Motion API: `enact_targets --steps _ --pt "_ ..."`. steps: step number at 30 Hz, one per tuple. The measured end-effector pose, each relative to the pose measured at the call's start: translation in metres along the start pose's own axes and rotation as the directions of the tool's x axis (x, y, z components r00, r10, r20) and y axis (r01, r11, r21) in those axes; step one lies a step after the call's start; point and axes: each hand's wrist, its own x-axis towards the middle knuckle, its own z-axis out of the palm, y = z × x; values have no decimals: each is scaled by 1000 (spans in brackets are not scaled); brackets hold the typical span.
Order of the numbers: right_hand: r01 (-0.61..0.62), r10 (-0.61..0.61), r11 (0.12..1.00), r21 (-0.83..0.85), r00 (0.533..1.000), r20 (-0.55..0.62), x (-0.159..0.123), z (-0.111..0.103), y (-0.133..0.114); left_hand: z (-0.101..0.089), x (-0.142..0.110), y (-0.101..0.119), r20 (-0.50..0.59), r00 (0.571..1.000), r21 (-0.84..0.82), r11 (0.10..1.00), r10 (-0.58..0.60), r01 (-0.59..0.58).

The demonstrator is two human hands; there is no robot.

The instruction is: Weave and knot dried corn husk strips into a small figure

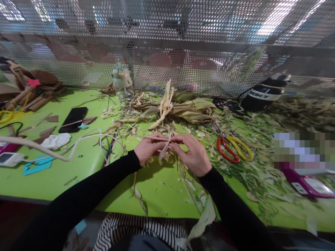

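Observation:
Close together over the green table, both my hands work on pale dried corn husk strips (pixel 164 152). My left hand (pixel 148 149) is closed, thumb and fingers pinching the strips; one thin end sticks out to its left. My right hand (pixel 195 155) pinches the same bunch from the other side, fingertips nearly meeting the left ones. Long husk ends hang below, one broad leaf (pixel 204 220) drooping over the table's front edge. Just beyond my hands lies a pile of dry corn husks (pixel 193 111), with a folded pale husk (pixel 166 101) standing up from it. Fingers partly hide the join between strips.
Scissors (pixel 228 149) with red and yellow handles lie to the right among green shreds (pixel 251 181). A clear bottle (pixel 123 83) and a black bottle (pixel 265 93) stand at the back. Leftward are a phone (pixel 73 119), a white cable (pixel 73 150) and cardboard pieces (pixel 34 94). Perforated metal mesh (pixel 167 55) rises behind.

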Motion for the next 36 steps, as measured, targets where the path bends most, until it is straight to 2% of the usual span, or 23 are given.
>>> enact_targets --steps 3,6,9,11,13,15,17,20,21,23,26,31,36 --pt "-73 75 993 87 997 -17 -1 -1 -1 -1 0 -1 -2 999 20 999 42 -42" --pt "-218 215 942 255 976 39 -1 -1 -1 -1 1 -2 52 998 26 999 46 -47" --pt "-377 343 771 514 925 163 -2 1 0 0 1 -3 101 994 36 999 34 -38" --pt "-441 376 648 621 894 242 -2 2 1 0 1 -4 123 992 34 999 31 -35" --pt "-485 402 591 645 870 286 -2 3 3 0 1 -4 127 992 26 1000 12 -16" --pt "-523 434 576 628 847 307 -2 2 4 0 0 -4 100 995 58 998 -1 -4" --pt "-552 450 574 605 830 330 -2 1 5 0 0 -3 39 997 159 985 65 -70" --pt "-557 423 603 571 830 363 -2 -1 6 -1 0 1 -11 972 350 912 233 -214" --pt "-546 411 618 566 838 359 -2 -1 6 -1 0 2 -7 970 376 900 241 -221" --pt "-515 398 642 569 857 327 -3 1 6 -1 -1 2 -19 982 375 912 188 -167" --pt "-470 384 673 571 882 274 -4 5 6 1 -3 2 -76 986 358 927 148 -111" --pt "-400 369 753 522 914 168 -4 8 5 0 -3 0 -47 983 370 917 178 -148" --pt "-320 316 863 391 946 77 -6 8 3 0 -3 2 -35 979 407 898 200 -169"
